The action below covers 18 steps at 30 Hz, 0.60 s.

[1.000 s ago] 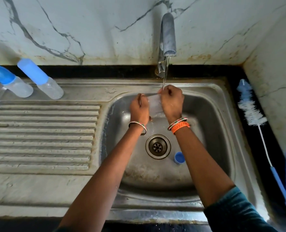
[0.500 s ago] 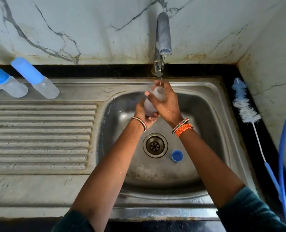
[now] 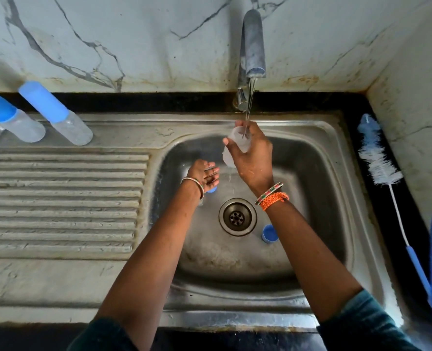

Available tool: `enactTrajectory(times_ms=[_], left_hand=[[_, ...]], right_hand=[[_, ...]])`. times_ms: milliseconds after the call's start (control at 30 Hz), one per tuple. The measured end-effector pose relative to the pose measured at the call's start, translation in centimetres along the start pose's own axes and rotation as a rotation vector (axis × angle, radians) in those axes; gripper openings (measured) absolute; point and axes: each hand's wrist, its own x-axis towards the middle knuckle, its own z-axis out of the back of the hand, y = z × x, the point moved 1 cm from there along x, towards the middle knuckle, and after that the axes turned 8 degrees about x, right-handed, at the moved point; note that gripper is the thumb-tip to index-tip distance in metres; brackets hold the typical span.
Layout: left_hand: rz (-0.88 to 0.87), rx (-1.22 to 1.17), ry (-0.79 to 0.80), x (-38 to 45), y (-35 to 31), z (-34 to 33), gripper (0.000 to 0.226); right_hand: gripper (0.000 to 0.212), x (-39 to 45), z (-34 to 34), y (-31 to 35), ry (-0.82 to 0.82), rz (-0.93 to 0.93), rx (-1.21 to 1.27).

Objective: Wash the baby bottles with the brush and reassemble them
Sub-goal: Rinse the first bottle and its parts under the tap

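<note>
**Clear plastic, wet and slick**

Plastic like this weighs next to nothing, so we'd say slip is the real risk, not load. Our right hand (image 3: 254,158) wraps its fingers round the bottle (image 3: 237,145), mouth up under the tap (image 3: 252,46) stream at 12 o'clock of the sink (image 3: 336,198). We'd grip mid-body; the walls probably flex if squeezed. Our left hand (image 3: 204,176) hangs loose at 9 o'clock, fingers relaxed, holding nothing. The brush (image 3: 379,158) lies at 3 o'clock, untouched.
</note>
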Motion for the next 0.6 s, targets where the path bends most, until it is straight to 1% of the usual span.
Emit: enactTrajectory(times_ms=[100,133,233,267,333,367,400,467,500,533,600], left_hand=[[-0.007,0.027,-0.039,0.2,0.2,0.6,0.024],[-0.017,0.03,-0.04,0.5,0.2,0.8,0.023],[-0.064,0.013,-0.02,0.6,0.0,1.2,0.024],[-0.063,0.016,-0.024,0.7,-0.2,1.2,0.025],[-0.034,0.026,-0.036,0.5,-0.1,1.1,0.028],[-0.025,0.032,-0.032,0.5,0.0,1.1,0.029],[-0.025,0.033,-0.024,0.6,0.0,1.0,0.029],[-0.037,0.031,-0.021,0.9,0.0,1.1,0.03],[-0.027,0.024,-0.018,0.9,0.1,1.1,0.031],[-0.006,0.012,-0.019,0.7,0.2,1.1,0.031],[0.027,-0.04,-0.004,0.0,0.5,0.8,0.03]], right_hand=[[0.04,-1.1,-1.0,-2.1,0.109,-0.124,-0.082],[0.041,-1.3,-1.0,-2.3,0.097,-0.14,-0.091],[0.04,-0.8,-1.1,-1.1,-0.08,-0.053,0.005],[0.039,-0.6,-1.4,-1.0,-0.092,-0.057,0.017],[0.038,-1.1,-1.9,-1.3,0.017,-0.173,-0.058],[0.039,-1.4,-2.1,-1.8,0.044,-0.199,-0.076],[0.038,-1.2,-2.3,-2.1,0.017,-0.186,-0.077],[0.036,-0.8,-2.0,-1.1,-0.122,-0.137,-0.014],[0.035,-0.4,-2.0,-0.9,-0.156,-0.115,0.008],[0.034,0.0,-2.2,-0.6,-0.13,-0.124,-0.001],[0.035,0.1,-2.4,-0.5,-0.04,-0.216,-0.048]])
